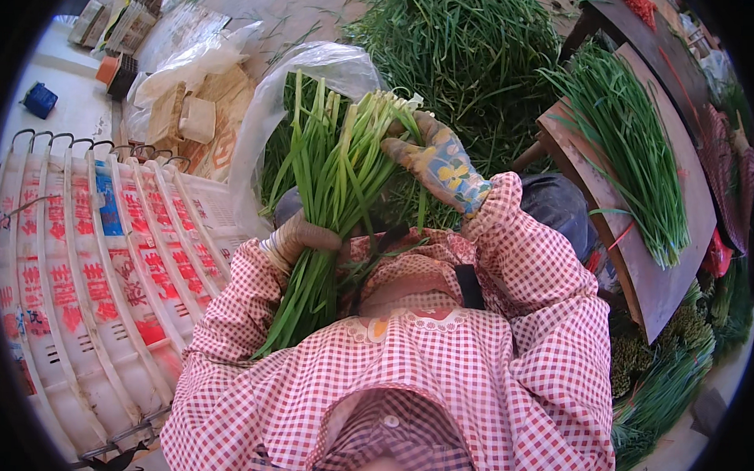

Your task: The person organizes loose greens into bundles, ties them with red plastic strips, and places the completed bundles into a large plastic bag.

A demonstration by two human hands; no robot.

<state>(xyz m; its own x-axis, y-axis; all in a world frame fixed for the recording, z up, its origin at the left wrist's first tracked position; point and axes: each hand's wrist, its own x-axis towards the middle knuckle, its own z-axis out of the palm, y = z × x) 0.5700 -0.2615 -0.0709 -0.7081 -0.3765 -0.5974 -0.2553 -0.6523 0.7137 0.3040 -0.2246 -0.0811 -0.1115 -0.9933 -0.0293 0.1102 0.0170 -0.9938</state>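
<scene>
A bunch of garlic chives (338, 168) slants up in front of my chest, leaves down and pale stem ends at the top. My left hand (304, 235), in a dirty work glove, is closed round the middle of the bunch. The leafy ends hang below it, over my sleeve. My right hand (439, 159), in a blue-and-yellow flowered glove with soiled fingers, pinches stalks by the pale ends on the right side of the bunch. Behind the bunch stands a clear plastic bag (261, 119) with greens in it.
A big heap of loose chives (458, 47) lies ahead. On a wooden bench (674, 291) to the right rests another bunch (629, 153). More bundles (666, 395) lie below it. At left is a white slatted rack (85, 267) with red print, near a blue box (40, 100).
</scene>
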